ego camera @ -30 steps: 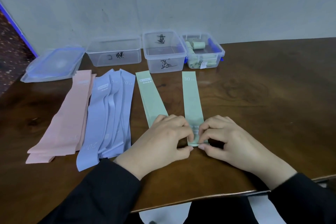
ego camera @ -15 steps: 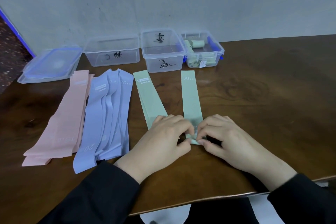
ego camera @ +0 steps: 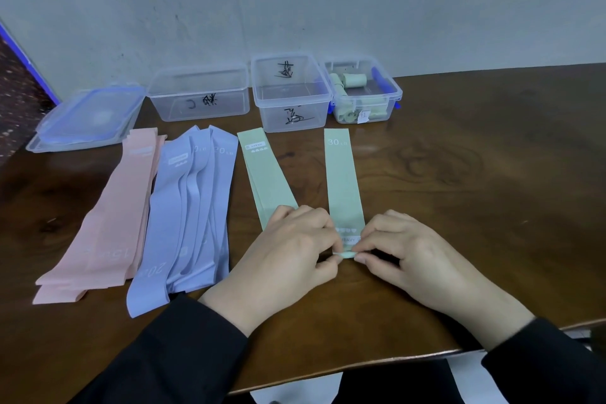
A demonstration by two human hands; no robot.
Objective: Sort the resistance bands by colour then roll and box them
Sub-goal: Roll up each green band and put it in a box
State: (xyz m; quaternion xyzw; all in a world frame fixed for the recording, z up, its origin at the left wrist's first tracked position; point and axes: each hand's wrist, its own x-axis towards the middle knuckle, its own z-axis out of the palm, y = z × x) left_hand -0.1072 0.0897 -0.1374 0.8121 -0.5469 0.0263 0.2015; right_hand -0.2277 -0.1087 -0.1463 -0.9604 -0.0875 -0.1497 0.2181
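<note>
A green band marked 30 LB (ego camera: 342, 180) lies flat, pointing away from me. Its near end is curled into a small tight roll. My left hand (ego camera: 288, 259) and my right hand (ego camera: 413, 256) pinch that roll from either side with thumbs and fingertips. A second pile of green bands (ego camera: 265, 177) lies just left, partly under my left hand. Further left are a pile of blue bands (ego camera: 193, 207) and a pile of pink bands (ego camera: 111, 223). The clear box at back right (ego camera: 392, 93) holds several rolled green bands.
Two more clear boxes with black writing, one at the back middle (ego camera: 292, 108) and one to its left (ego camera: 196, 105), show nothing inside. Stacked blue-tinted lids (ego camera: 85, 121) lie at the back left. The wooden table (ego camera: 475, 190) ends close to my body, and a wall stands behind the boxes.
The fold at the near end of the 30 LB green band has tightened into a small roll under my fingertips. Both hands stayed at that end.
</note>
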